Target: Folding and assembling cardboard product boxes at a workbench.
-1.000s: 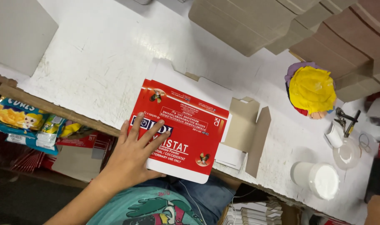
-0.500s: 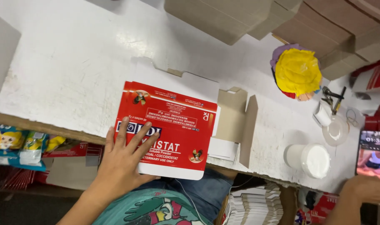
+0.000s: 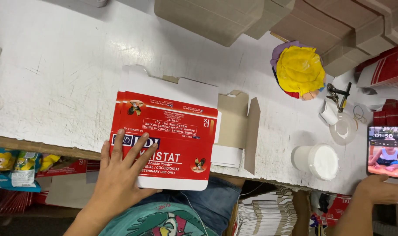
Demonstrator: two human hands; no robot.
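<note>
Carton: flat red carton blank lies on the white table, its near edge overhanging the table's front edge toward you.
Axis: long axis runs away from you; white tabs point to the far side, and the upper print block reads upside down.
Your left hand: palm down on the carton's near left corner, fingers spread wide and flat, gripping nothing.
Your right hand: beside a phone at the right edge; fingers partly cut off, so hold cannot be told.
Beside carton: brown folded card, touching its right side.
Farther right: white tub; yellow cloth bundle.
Hidden: carton's lower left print, under your hand.
</note>
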